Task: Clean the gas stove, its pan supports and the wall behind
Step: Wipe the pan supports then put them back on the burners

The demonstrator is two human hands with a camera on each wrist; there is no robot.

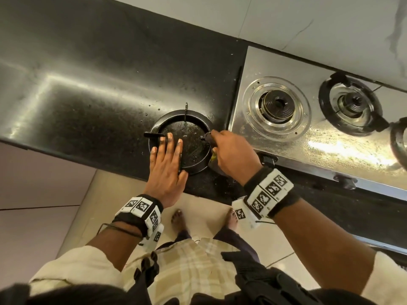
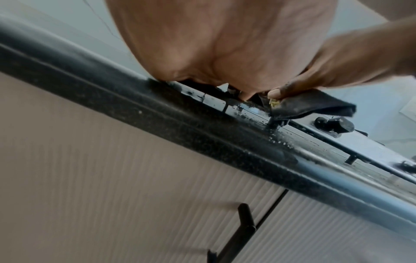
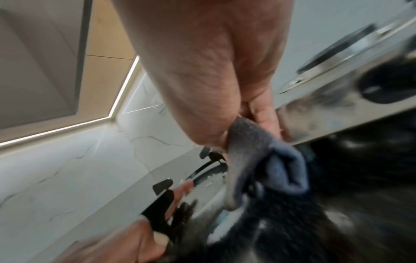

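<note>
We press the flat left hand [image 1: 167, 167] on the support [image 1: 179, 143] near the counter's [image 1: 88, 89] front edge so it cannot slide, while the right hand [image 1: 233, 154], gripping the cloth [image 3: 265, 160], should scrub each prong in turn.

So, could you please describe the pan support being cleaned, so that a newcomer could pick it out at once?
Start from the steel gas stove and look just off its left edge, onto the black counter. There lies a black ring-shaped pan support, with the left hand flat on it and the right hand rubbing it with a dark cloth. Unlike the support still sitting on a burner, it lies off the stove.
</note>
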